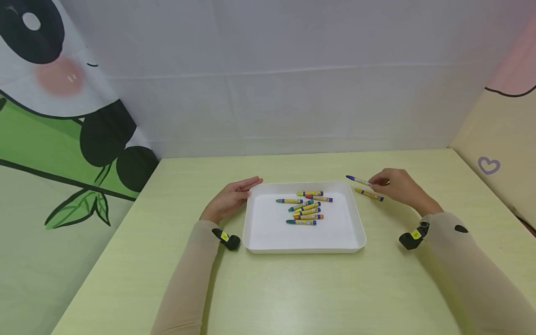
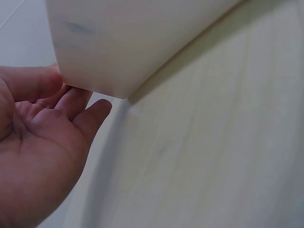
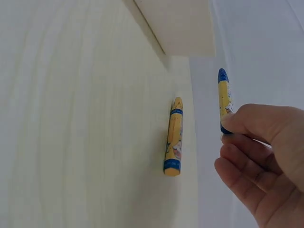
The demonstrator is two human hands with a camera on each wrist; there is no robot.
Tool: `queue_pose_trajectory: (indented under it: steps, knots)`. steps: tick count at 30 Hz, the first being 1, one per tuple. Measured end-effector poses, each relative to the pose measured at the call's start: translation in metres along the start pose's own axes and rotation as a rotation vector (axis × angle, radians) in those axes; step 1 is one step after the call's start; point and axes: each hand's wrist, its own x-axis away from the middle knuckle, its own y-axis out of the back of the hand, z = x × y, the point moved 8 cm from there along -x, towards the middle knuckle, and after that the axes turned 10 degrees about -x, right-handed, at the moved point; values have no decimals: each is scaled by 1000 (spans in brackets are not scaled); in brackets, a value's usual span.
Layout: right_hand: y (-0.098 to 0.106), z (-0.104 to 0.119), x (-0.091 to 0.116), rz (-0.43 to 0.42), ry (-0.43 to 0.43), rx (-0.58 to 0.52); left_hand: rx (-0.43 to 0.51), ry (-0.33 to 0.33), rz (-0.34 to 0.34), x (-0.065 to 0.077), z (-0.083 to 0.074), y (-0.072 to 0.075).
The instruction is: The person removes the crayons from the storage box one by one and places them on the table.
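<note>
My right hand (image 1: 395, 185) pinches a blue crayon (image 1: 357, 180) near its rear end, between thumb and fingers. In the right wrist view the crayon (image 3: 223, 92) points up, held off the table. Just below that hand lies a yellow-orange crayon (image 1: 369, 194) on the table. A white tray (image 1: 268, 232) stands left of both crayons. Inside it lie several crayons in a loose cluster, among them a dark green crayon (image 1: 301, 222) and a red crayon (image 1: 320, 198). My left hand (image 1: 228, 199) touches the tray's far left corner, fingers extended along it.
The pale wooden table (image 1: 293, 288) meets a white cloth backdrop (image 1: 293, 111) at its far edge. Printed cartoon panels stand at the left and right. A small black camera (image 1: 229, 239) sits on the left wrist, another camera (image 1: 412, 238) on the right.
</note>
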Motion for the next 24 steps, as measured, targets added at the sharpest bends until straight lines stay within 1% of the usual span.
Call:
queue_pose_trajectory:
  steps: [7,16,24]
  knots:
    - [2,-15,5,5,-16,42,6,-8,6,0,-1,-1]
    - [3,-34,11,39,-56,48,13,1,0,1,-1,-1]
    - [0,-46,13,44,-80,54,17,-1,-6,0,1,0]
